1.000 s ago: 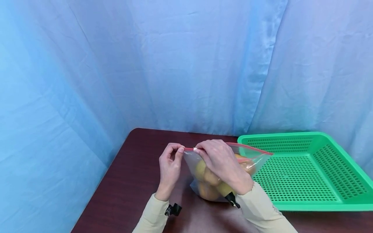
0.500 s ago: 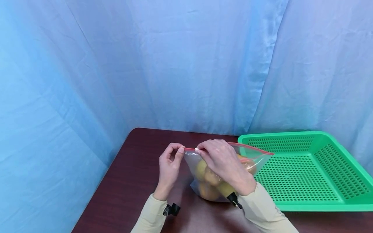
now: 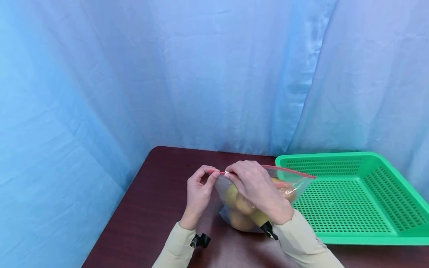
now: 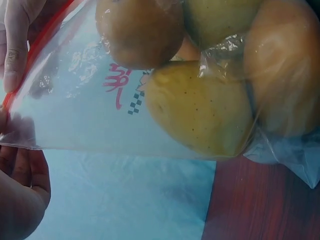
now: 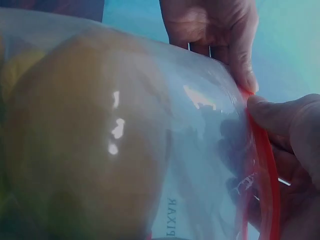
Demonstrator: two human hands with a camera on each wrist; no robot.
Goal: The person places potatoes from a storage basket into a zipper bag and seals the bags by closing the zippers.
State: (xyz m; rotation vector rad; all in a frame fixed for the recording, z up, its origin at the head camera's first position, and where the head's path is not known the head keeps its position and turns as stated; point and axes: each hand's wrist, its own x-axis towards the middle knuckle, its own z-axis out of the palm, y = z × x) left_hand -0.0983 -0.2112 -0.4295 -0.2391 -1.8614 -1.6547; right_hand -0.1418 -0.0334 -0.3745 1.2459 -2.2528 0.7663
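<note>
A clear slider zip bag (image 3: 222, 214) stands on the table, filled with several yellow and orange-brown round fruits (image 3: 242, 204). Its red zip strip (image 3: 295, 172) runs across the top, with a white slider (image 3: 226, 172) near the left end. My left hand (image 3: 198, 191) pinches the strip's left end between thumb and forefinger. Just to its right, my right hand (image 3: 258, 184) pinches the strip at the slider. Right of that hand the mouth gapes. Through the plastic, the left wrist view shows a speckled yellow fruit (image 4: 200, 110) and pink print.
A green perforated plastic basket (image 3: 412, 238) stands right of the bag, its near left part behind the right arm. The dark red-brown table (image 3: 151, 208) ends at a rounded far left corner. Blue curtains (image 3: 214, 74) hang behind and to the left.
My left hand has shifted a little to the right along the strip, nearer my right hand. The white slider and the right hand have barely moved rightward.
</note>
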